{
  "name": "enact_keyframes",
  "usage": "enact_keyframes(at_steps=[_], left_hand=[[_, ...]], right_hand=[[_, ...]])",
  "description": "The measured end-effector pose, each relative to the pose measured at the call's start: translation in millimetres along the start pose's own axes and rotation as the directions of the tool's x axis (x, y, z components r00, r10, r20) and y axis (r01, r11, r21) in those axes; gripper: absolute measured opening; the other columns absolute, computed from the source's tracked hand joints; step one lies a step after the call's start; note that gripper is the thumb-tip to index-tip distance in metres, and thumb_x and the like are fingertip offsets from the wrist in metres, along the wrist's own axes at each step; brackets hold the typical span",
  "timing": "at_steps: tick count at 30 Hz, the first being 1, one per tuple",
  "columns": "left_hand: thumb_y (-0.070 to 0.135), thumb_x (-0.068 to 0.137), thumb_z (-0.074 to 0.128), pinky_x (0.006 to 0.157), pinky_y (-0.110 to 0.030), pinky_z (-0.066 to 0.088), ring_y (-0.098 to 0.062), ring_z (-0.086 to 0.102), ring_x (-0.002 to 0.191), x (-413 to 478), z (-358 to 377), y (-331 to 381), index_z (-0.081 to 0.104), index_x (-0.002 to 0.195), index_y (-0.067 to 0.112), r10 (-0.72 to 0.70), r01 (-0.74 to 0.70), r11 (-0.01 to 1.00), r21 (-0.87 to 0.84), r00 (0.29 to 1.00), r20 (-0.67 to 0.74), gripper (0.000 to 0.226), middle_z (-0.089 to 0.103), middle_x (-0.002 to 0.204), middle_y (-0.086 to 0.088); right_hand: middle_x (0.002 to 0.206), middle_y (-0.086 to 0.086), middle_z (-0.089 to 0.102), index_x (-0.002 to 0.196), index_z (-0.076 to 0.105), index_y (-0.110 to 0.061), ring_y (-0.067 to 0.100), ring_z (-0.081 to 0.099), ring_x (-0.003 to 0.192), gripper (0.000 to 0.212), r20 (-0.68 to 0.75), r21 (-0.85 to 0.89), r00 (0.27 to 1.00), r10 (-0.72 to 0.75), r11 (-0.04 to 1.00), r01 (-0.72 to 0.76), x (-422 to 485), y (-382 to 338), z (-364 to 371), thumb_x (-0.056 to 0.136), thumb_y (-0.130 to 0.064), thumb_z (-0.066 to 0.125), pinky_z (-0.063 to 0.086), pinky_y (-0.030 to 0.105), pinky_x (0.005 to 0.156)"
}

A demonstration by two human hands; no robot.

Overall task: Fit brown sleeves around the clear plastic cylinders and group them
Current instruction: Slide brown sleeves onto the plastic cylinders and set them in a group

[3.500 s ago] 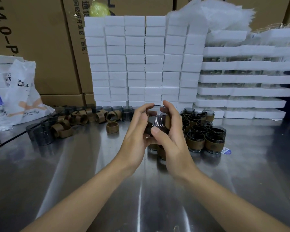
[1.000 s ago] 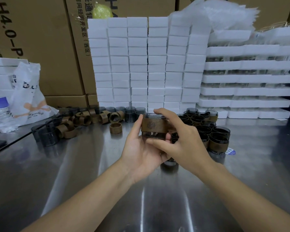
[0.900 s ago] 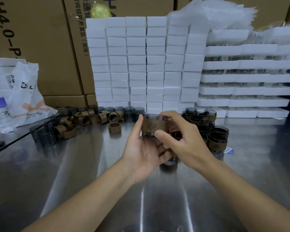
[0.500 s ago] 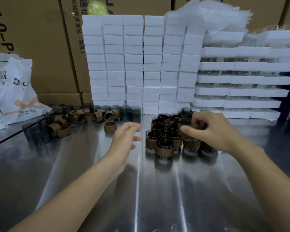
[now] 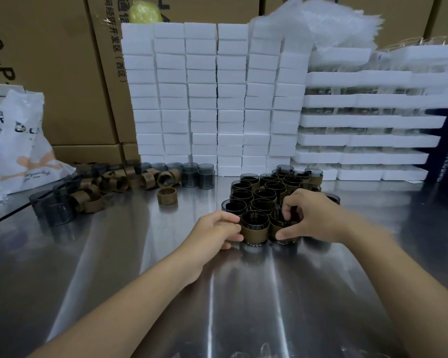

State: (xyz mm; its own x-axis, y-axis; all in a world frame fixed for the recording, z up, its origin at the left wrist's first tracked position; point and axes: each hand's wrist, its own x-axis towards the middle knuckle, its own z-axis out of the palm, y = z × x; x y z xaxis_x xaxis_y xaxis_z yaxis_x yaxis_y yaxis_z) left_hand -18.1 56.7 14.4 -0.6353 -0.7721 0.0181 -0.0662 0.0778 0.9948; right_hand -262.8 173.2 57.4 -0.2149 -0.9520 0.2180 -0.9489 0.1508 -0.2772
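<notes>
A cluster of clear cylinders wearing brown sleeves [image 5: 264, 195] stands upright on the steel table [image 5: 166, 293]. My left hand [image 5: 215, 229] curls its thumb and fingers against the left side of the front sleeved cylinder [image 5: 254, 229]. My right hand [image 5: 316, 219] pinches the neighbouring sleeved cylinder [image 5: 279, 224] between thumb and fingers, and hides the ones behind it. Loose brown sleeves [image 5: 119, 179] lie in a heap at the left, with one single sleeve [image 5: 167, 196] apart from it. Bare clear cylinders [image 5: 197, 175] stand behind that sleeve, and more bare cylinders [image 5: 53, 208] stand at the far left.
A wall of white foam blocks [image 5: 217, 99] rises behind the cluster, with stacked foam trays [image 5: 367, 120] to its right. A white plastic bag [image 5: 18, 140] lies at the left edge. Cardboard boxes [image 5: 49, 73] fill the background.
Both hands held one sleeved cylinder in the air. The right hand set it down at the cluster's front right. The left hand let go, then came to the front cylinder.
</notes>
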Motion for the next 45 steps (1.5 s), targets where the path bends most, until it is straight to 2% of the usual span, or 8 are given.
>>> enact_keyframes(at_steps=[7, 11, 14, 18, 27, 34, 41, 45], left_hand=[[0.027, 0.09, 0.088, 0.084, -0.028, 0.06, -0.007, 0.074, 0.102, 0.5, 5.0, -10.7, 0.067, 0.123, 0.031, 0.155, -0.162, 0.979, 0.122, 0.986, 0.067, 0.039, 0.067, 0.132, 0.009], [0.073, 0.066, 0.084, 0.11, -0.024, 0.035, -0.006, 0.032, 0.143, -1.4, 14.0, -17.7, 0.043, 0.137, 0.063, 0.453, -0.34, 0.743, 0.576, 0.89, -0.058, 0.083, 0.033, 0.152, 0.019], [0.091, 0.057, 0.076, 0.125, -0.047, 0.025, -0.013, 0.001, 0.162, 0.4, 19.9, -16.5, 0.016, 0.148, 0.08, 0.362, -0.276, 0.731, 0.625, 0.932, -0.012, 0.109, -0.006, 0.174, 0.019], [0.099, 0.071, 0.059, 0.125, -0.049, 0.03, -0.026, 0.008, 0.166, 12.0, 27.4, -18.1, 0.007, 0.151, 0.08, 0.238, -0.201, 0.688, 0.697, 0.97, 0.045, 0.097, -0.023, 0.175, 0.017], [0.084, 0.091, 0.055, 0.126, -0.046, 0.031, -0.026, 0.012, 0.164, 49.2, 34.7, -22.6, 0.011, 0.166, 0.053, 0.254, -0.19, 0.649, 0.737, 0.967, 0.026, 0.093, -0.024, 0.175, 0.012], [0.074, 0.101, 0.05, 0.125, -0.049, 0.036, -0.029, 0.008, 0.166, 78.1, 42.9, -15.5, 0.0, 0.171, 0.039, 0.238, -0.131, 0.576, 0.807, 0.971, -0.012, 0.094, -0.017, 0.179, 0.002], [0.071, 0.108, 0.032, 0.121, -0.057, 0.039, -0.035, 0.004, 0.166, 76.5, 35.3, -10.1, -0.011, 0.167, 0.052, 0.25, -0.171, 0.476, 0.863, 0.967, 0.053, 0.075, -0.025, 0.178, 0.008], [0.062, 0.111, 0.032, 0.131, -0.052, 0.022, -0.027, 0.004, 0.167, 73.8, -8.2, -4.3, 0.012, 0.169, 0.048, 0.448, -0.248, 0.186, 0.951, 0.883, 0.143, 0.064, -0.004, 0.181, 0.003]], right_hand=[[0.129, -0.011, 0.051, 0.109, 0.064, -0.034, 0.017, 0.054, 0.119, 0.04, -0.075, 0.003, 0.995, 0.066, 0.998, -0.066, 5.7, 7.9, 17.8, 0.083, -0.051, 0.09, 0.045, 0.032, 0.093], [0.171, -0.002, 0.027, 0.144, 0.05, -0.048, 0.028, 0.019, 0.159, 0.08, -0.254, -0.134, 0.96, 0.119, 0.978, -0.157, 2.6, 6.3, 25.1, 0.076, -0.075, 0.08, 0.024, 0.052, 0.125], [0.181, 0.004, -0.001, 0.161, 0.022, -0.056, 0.038, -0.007, 0.165, 0.112, -0.19, -0.043, 0.927, 0.325, 0.94, -0.338, 0.9, 8.5, 30.8, 0.066, -0.097, 0.064, 0.007, 0.062, 0.13], [0.181, 0.01, -0.003, 0.165, 0.015, -0.056, 0.037, -0.005, 0.166, 0.118, -0.124, 0.13, 0.926, 0.355, 0.931, -0.34, 2.1, 14.7, 38.8, 0.065, -0.099, 0.062, 0.015, 0.063, 0.131], [0.181, -0.003, 0.008, 0.159, 0.042, -0.043, 0.018, 0.001, 0.168, 0.1, -0.188, 0.304, 0.96, 0.205, 0.942, -0.142, 14.7, 25.7, 46.0, 0.073, -0.079, 0.079, 0.017, 0.049, 0.132], [0.18, 0.002, 0.017, 0.163, 0.043, -0.031, 0.019, 0.004, 0.168, 0.066, -0.25, 0.153, 0.957, 0.148, 0.982, -0.112, 20.2, 34.4, 49.1, 0.103, -0.034, 0.073, 0.019, 0.041, 0.131], [0.18, 0.002, 0.013, 0.164, 0.037, -0.043, 0.023, -0.004, 0.168, 0.078, -0.26, 0.022, 0.96, 0.104, 0.995, -0.102, 20.2, 33.0, 55.6, 0.098, -0.042, 0.077, 0.009, 0.063, 0.13], [0.179, 0.005, 0.019, 0.163, 0.037, -0.045, 0.028, 0.0, 0.167, 0.077, -0.254, -0.101, 0.963, 0.086, 0.988, -0.114, 22.4, 34.9, 57.1, 0.096, -0.051, 0.074, 0.009, 0.07, 0.128]])
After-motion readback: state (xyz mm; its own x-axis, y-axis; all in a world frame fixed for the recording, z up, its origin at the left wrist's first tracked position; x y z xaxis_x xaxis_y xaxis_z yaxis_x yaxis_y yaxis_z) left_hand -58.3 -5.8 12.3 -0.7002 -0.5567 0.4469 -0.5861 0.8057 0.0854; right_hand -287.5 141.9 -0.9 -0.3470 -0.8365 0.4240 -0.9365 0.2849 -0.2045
